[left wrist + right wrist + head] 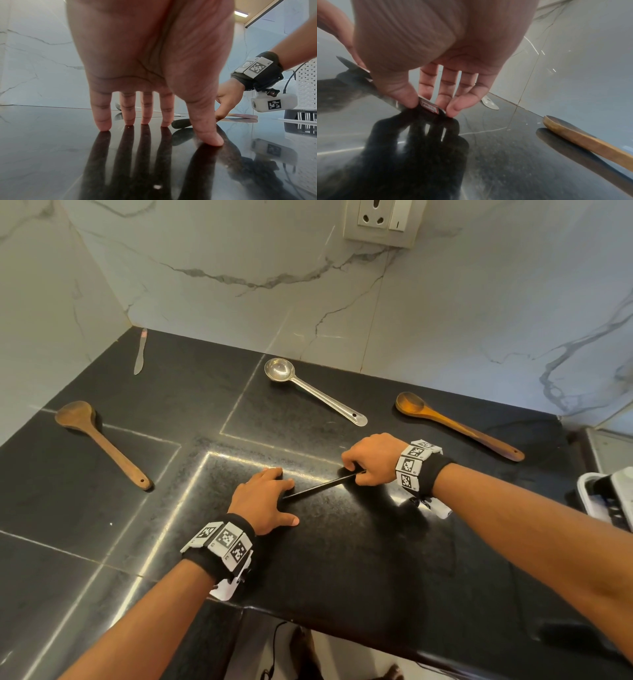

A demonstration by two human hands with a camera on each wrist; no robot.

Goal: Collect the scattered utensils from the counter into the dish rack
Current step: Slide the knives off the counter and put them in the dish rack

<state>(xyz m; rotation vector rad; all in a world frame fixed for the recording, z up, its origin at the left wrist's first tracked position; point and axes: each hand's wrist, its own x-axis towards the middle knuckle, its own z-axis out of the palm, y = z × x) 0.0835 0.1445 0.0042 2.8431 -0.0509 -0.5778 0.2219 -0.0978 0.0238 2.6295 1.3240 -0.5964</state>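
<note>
Item: knife (pixel 322 486), flat on desk (pixel 376 559).
My right hand (pixel 371 458): pinches its end; lift it first.
My left hand (pixel 265 499): fingers spread, steadying; release late.

txt: none legible; knife (pixel 429 106) label blurred; wristbands (pixel 224 539) coded squares only

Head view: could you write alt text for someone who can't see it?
A person's right hand pinches one end of a thin knife lying on a black counter, while the left hand rests flat by its other end. Two wooden spoons, a steel ladle and another knife lie scattered beyond.
</note>
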